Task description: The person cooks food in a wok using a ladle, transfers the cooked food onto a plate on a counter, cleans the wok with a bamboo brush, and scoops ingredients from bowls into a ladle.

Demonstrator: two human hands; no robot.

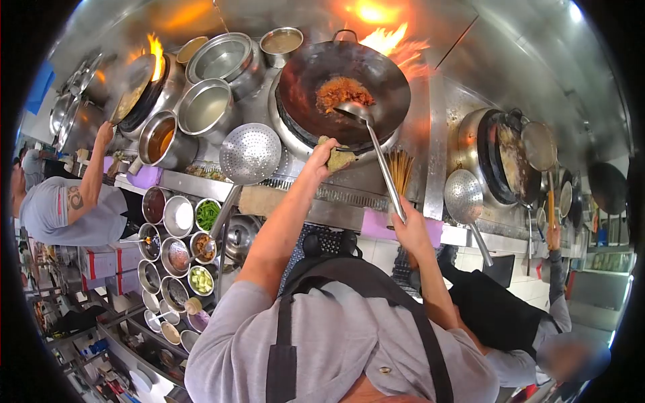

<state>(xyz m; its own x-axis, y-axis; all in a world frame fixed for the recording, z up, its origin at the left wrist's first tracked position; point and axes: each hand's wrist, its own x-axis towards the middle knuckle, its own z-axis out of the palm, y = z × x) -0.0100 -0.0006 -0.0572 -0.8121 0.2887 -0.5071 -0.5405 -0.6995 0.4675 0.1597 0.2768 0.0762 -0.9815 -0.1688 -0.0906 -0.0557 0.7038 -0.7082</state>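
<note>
At upper centre, a cloth against a wok is clutched by the left hand, a ladle handle by curled fingers of the right hand.

Base of wok hidden in burner ring. Left hand and cloth cover part of its rim toward front edge of counter. Underside of ladle out of sight; red-brown food pieces too fine to identify. Lower right, co-worker's head blurred. Orange glow cut off by picture's top edge
</note>
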